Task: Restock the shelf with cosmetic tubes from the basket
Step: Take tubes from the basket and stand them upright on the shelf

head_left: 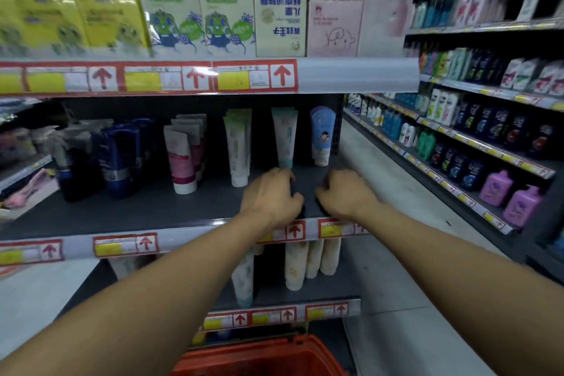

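On the middle shelf, toward its right end, both hands hover low over the dark board. Going left to right: dark blue tubes stand at the far left, then pink-and-white tubes, then a row of white-green tubes. Next comes a single teal-capped tube standing cap down, and a blue cartoon tube sits by the shelf's end post.

The left hand reaches just below that teal cap, fingers loosely curled, holding nothing I can see; whether it touches the cap is unclear. The right hand sits beside it, fingers bent down, also apparently holding nothing.

To do this well, I judge the single tube should be steadied upright and squared with its neighbours, leaving room in front for more. Bare board lies before every row. The upper shelf's price rail overhangs, so lifts should stay low. More stock waits in the red basket, below between the forearms.
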Demonstrator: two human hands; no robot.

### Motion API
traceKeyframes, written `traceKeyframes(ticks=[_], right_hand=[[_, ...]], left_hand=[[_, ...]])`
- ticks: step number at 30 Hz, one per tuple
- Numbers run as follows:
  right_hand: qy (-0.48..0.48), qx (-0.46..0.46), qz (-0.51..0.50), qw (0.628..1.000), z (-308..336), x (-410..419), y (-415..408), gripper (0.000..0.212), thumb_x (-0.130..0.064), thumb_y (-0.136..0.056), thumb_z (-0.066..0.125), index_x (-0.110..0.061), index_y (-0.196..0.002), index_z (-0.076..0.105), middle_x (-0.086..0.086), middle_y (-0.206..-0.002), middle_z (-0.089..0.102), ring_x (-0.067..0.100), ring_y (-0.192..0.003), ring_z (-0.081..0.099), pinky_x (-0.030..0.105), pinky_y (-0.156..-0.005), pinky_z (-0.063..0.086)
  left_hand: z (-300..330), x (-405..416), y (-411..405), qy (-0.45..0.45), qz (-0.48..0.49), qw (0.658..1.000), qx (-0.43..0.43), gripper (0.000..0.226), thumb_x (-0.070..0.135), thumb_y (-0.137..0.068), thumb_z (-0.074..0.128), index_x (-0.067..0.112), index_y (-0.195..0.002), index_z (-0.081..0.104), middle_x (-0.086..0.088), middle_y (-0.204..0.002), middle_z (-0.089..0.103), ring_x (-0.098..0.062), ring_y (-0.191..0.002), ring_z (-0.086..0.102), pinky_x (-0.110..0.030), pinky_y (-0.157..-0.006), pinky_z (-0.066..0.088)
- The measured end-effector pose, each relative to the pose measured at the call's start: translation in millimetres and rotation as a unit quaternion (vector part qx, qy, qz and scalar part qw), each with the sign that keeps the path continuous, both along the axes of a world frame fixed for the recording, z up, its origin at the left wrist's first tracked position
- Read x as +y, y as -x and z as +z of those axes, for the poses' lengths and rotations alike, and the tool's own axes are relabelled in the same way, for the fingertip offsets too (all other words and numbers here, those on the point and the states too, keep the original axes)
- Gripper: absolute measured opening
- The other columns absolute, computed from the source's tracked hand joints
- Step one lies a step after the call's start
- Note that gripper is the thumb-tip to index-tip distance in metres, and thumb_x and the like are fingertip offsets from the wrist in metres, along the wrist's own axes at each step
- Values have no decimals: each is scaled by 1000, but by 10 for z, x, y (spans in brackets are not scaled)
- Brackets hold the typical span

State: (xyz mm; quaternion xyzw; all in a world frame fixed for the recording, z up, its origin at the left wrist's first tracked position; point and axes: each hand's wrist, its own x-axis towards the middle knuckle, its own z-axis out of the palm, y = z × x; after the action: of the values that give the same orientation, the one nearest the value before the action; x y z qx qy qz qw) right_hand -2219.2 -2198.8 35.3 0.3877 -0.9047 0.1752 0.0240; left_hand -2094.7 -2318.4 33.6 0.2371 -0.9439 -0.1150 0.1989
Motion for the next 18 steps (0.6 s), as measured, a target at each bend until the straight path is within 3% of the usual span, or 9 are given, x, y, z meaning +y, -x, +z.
traceKeyframes(ticks=[6,9,13,18], right_hand=[[82,67,11,994,-96,136,-666,35,-38,-91,52,-13,-113,63,9,-116,61,32,-103,62,39,-79,52],[103,90,28,990,-100,134,-1004,38,-37,-94,52,-14,-123,62,7,-122,60,28,-107,61,41,-84,53],[114,131,68,982,-182,112,-1431,35,-31,-92,54,-13,-121,63,6,-116,62,27,-103,61,40,-85,51],[96,140,98,981,-465,79,-1850,20,-28,-88,56,-14,-101,62,5,-102,60,28,-95,58,40,-77,49]], left_hand=[[91,79,-760,57,8,998,13,43,39,-91,59,19,-129,60,-4,-126,62,-27,-115,58,-37,-86,50],[88,73,-1127,83,14,996,14,40,37,-91,59,16,-125,60,-5,-123,63,-28,-112,57,-37,-84,45],[-21,61,-1588,92,14,995,34,39,38,-89,58,16,-121,59,-3,-117,63,-27,-109,55,-39,-85,44],[-295,71,-2059,68,13,996,53,38,37,-90,58,19,-123,60,1,-118,65,-23,-111,56,-39,-88,49]])
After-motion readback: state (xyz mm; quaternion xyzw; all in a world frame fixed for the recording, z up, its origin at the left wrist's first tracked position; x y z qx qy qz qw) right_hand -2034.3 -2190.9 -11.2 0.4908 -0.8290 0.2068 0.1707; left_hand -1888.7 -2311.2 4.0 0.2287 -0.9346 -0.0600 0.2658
